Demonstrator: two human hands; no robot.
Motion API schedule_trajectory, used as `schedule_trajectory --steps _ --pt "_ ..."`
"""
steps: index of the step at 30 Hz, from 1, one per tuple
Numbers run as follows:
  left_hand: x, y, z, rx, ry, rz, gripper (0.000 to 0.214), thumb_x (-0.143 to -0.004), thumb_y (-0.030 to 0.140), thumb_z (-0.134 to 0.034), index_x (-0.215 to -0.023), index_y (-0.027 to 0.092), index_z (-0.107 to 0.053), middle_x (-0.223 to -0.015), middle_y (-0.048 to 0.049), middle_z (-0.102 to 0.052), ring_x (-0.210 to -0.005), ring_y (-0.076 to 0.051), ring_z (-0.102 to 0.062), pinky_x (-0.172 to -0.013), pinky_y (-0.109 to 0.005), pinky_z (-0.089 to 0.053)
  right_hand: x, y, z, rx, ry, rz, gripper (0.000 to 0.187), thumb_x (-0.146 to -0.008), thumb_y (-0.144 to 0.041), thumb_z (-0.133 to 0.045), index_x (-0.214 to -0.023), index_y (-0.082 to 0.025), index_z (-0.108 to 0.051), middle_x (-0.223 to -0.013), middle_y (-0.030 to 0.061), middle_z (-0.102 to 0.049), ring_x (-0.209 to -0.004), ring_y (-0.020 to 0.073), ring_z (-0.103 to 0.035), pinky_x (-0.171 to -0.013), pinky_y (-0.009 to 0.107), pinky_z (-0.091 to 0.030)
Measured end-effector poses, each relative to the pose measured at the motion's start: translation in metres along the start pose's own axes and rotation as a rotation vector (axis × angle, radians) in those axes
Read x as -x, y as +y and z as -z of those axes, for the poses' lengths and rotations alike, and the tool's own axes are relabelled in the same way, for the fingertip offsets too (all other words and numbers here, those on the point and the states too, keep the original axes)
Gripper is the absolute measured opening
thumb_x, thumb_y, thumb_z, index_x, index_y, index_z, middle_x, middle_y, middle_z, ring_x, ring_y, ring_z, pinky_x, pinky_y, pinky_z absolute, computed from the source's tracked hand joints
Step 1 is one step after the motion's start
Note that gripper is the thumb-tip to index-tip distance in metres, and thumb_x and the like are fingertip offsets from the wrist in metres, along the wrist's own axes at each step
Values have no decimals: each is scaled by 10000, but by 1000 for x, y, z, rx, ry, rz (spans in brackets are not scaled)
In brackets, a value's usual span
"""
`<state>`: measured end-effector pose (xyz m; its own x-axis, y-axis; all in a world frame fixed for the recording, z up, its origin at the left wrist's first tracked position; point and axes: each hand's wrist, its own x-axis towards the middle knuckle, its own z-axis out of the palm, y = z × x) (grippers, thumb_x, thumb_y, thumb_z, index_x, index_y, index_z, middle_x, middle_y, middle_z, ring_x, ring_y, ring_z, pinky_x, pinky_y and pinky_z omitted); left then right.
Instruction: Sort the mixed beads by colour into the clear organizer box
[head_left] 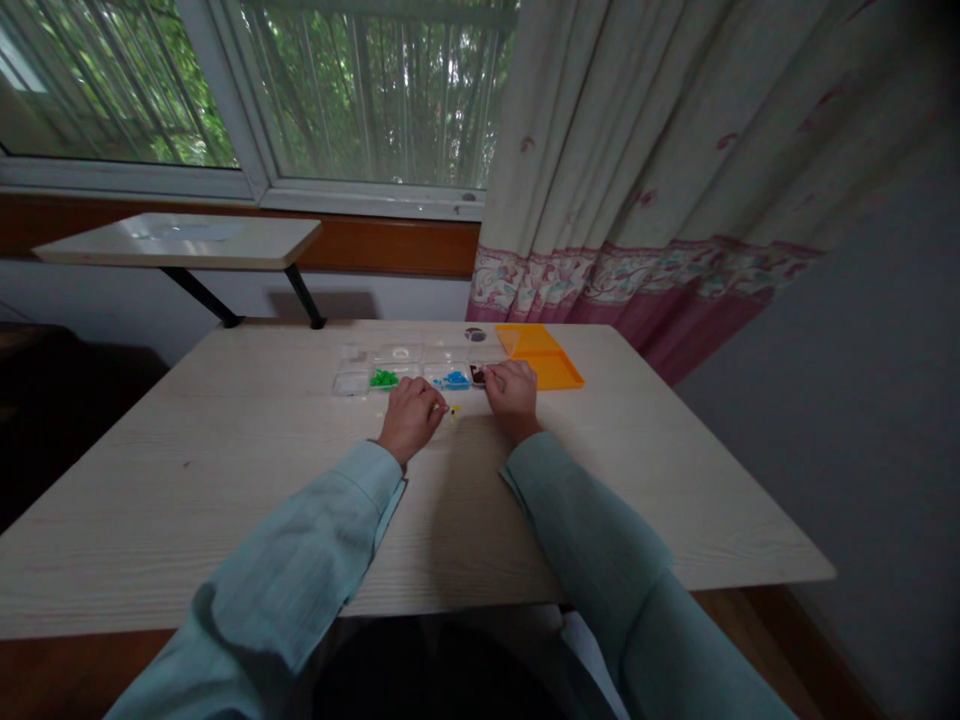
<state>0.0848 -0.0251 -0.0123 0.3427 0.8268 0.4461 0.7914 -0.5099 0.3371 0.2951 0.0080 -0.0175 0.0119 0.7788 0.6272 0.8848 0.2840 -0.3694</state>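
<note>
My left hand (412,412) rests just in front of the clear boxes, its thumb and forefinger pinched at a tiny yellow piece with a dark spot (454,410). Over the box of dark brown pieces (478,375) is my right hand (513,396), fingers closed together at its right side; whatever they pinch is hidden. Between the hands stands a clear box of blue pieces (453,380). Beyond my left hand, another clear compartment holds green pieces (384,378). All these pieces are too small to make out in shape.
An open orange case (559,372) lies right of the boxes. Clear lids (397,353) stand open behind them, and a clear box (351,384) sits at the left end. A raised shelf (247,240) is at the table's back left. A curtain (600,200) hangs behind.
</note>
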Motion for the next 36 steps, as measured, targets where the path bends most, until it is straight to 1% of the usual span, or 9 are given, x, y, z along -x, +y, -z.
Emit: schedule_trajectory --steps 5,10,13,16,20,22,25,30,36 --pt "-1 -3 1 51 57 5 165 -875 322 -585 -871 180 -668 -923 -76 -605 -938 -239 -490 -863 -393 -386 -1 -2 1 13 -1 12 303 -937 -361 -475 -907 -214 -738 -877 60 -693 -906 219 -522 -835 351 -326" --pt "-3 -12 4 132 179 57 192 -902 307 -544 -830 170 -657 -884 -81 -609 -902 -224 -511 -851 -378 -394 -1 -7 2 -30 -12 54 304 -940 -367 -479 -903 -208 -736 -876 66 -695 -907 213 -535 -836 355 -343" --pt "-4 -16 5 231 237 101 175 -895 302 -556 -808 186 -654 -854 -64 -609 -873 -207 -525 -842 -363 -405 2 -18 3 -83 -21 141 295 -939 -375 -488 -906 -221 -737 -877 59 -697 -903 205 -541 -838 356 -353" --pt "-6 -18 3 397 269 167 174 -883 318 -573 -787 199 -656 -823 -42 -606 -819 -179 -539 -793 -327 -426 7 -35 3 -129 -56 268 259 -930 -376 -516 -967 -244 -736 -875 48 -697 -927 197 -538 -849 349 -351" --pt "-6 -20 -1 599 270 247 211 -870 362 -580 -780 193 -669 -799 -27 -606 -778 -154 -553 -737 -287 -436 13 -56 5 -110 -93 383 292 -932 -403 -513 -1110 -264 -699 -912 52 -686 -926 198 -519 -853 354 -335" --pt "-6 -20 -2 675 264 275 235 -862 387 -582 -783 186 -674 -788 -22 -610 -775 -150 -559 -730 -274 -441 15 -62 6 -95 -101 393 304 -938 -397 -502 -1143 -267 -684 -924 55 -683 -932 201 -512 -861 361 -327" --pt "-6 -21 -3 753 245 301 272 -852 429 -584 -794 179 -677 -774 -19 -615 -762 -146 -563 -711 -261 -451 17 -67 8 -87 -107 361 295 -948 -385 -483 -1123 -275 -693 -928 50 -684 -949 201 -511 -887 363 -321" --pt "-4 -16 0 734 216 293 279 -866 419 -564 -779 174 -667 -767 -24 -610 -763 -146 -564 -704 -263 -465 18 -69 11 -72 -135 299 291 -956 -394 -465 -1065 -289 -713 -930 37 -695 -969 195 -520 -944 360 -302" --pt "-3 -11 4 660 186 234 335 -892 429 -526 -724 173 -662 -732 -23 -576 -740 -144 -549 -718 -275 -464 19 -68 12 -79 -118 304 284 -949 -405 -481 -1013 -282 -729 -921 31 -707 -959 190 -530 -948 353 -301"
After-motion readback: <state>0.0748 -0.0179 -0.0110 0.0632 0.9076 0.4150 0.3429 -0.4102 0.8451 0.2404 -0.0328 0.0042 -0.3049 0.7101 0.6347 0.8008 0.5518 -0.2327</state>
